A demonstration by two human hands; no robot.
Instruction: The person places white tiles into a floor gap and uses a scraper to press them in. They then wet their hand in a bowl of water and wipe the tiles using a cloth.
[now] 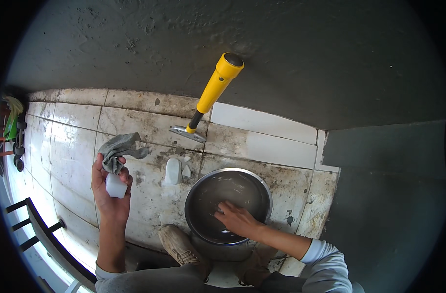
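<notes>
My left hand [111, 193], raised over the tiles at the left, is closed on a crumpled grey cloth [119, 148] and a white block [116, 186]. The cloth sticks up past the fingertips, and the block rests against the palm. My right hand [236, 219] is over a round metal basin [269, 195] of murky water [228, 188]. Its fingers are bent and slightly apart, with their tips at or in the water; nothing shows in them. A white oblong piece [173, 171] and small white fragments [186, 171] lie left of the basin.
A scraper [212, 95] with a yellow handle leans on the dark wall [320, 53], its blade on the stained tiles [149, 122]. Cleaner white tiles [264, 122] lie to its right. A dark rack-like frame [42, 224] stands at left. My shoe [179, 244] is near the basin.
</notes>
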